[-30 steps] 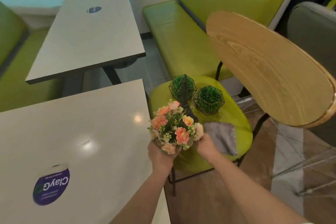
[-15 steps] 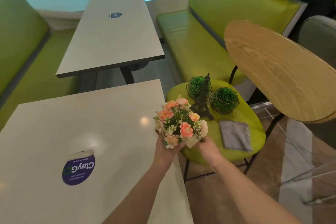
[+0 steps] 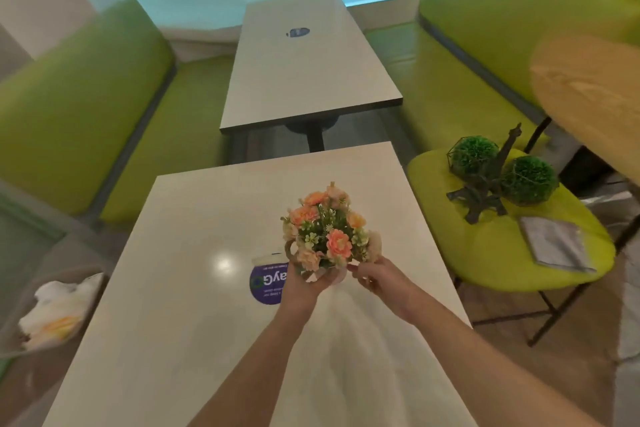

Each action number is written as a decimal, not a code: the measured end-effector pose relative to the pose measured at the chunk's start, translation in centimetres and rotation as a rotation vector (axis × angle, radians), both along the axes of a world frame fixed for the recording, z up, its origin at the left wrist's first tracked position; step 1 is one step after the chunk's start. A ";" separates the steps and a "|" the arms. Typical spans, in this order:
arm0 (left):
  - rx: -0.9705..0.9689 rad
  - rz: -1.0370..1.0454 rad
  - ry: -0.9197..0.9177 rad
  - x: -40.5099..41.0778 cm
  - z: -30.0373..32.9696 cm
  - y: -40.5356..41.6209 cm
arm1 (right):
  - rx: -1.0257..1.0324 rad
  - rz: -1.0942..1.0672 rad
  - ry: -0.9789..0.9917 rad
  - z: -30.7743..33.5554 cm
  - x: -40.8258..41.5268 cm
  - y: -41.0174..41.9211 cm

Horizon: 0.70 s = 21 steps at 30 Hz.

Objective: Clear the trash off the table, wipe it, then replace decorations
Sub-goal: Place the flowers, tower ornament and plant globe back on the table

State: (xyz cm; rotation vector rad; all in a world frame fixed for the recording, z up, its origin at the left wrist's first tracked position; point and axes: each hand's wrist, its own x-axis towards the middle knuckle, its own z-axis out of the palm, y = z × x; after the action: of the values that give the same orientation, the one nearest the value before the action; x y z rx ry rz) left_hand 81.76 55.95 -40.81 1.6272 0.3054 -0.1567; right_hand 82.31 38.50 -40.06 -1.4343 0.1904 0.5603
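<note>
Setting: green booth benches (image 3: pixel 79 107) on both sides, pale desk (image 3: pixel 180 288) in front, second table (image 3: pixel 304 80) beyond it.
Desk surface: bare apart from a round purple sticker (image 3: pixel 266 286), partly hidden behind the left wrist.
Flower pot: small pot of peach and orange artificial flowers (image 3: pixel 329 229), held just above the desk near its middle; could not tell whether its base touched the top.
Left hand: left hand (image 3: pixel 304 282) wrapped under and around the pot, carrying it.
Right hand: right hand (image 3: pixel 379 277) beside the pot, fingertips (image 3: pixel 355 269) pinching its right edge, steadying it.
Chair: green seat (image 3: pixel 502 253) right of the desk, bearing two caged green balls (image 3: pixel 472 154), a dark tower figurine (image 3: pixel 485 184) between them and a folded grey cloth (image 3: pixel 554 243).
Trash: crumpled white wrappers in a bin (image 3: pixel 59 308) at lower left.
Step in hand: judged the last stage, putting decorations back, flowers first.
Next move: likely lowering the pot upright onto the desk, letting go, then reaching right for the chair items.
</note>
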 end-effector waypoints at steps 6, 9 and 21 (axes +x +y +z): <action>0.010 -0.081 -0.022 -0.7 -0.5 7.0 | -0.096 -0.082 -0.049 -1.0 -0.5 7.9; 0.007 -0.129 -0.050 -1.1 -0.5 9.7 | -0.096 -0.087 -0.045 -1.6 -0.8 10.8; 0.013 -0.116 0.054 -0.9 -1.8 14.7 | -0.126 -0.097 -0.042 -4.1 -0.3 15.8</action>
State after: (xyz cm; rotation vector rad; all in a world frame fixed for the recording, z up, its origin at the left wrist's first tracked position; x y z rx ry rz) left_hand 80.82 70.60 -42.62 1.6557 0.2538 -0.2879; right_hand 82.04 54.31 -44.12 -1.5486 0.2641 0.4450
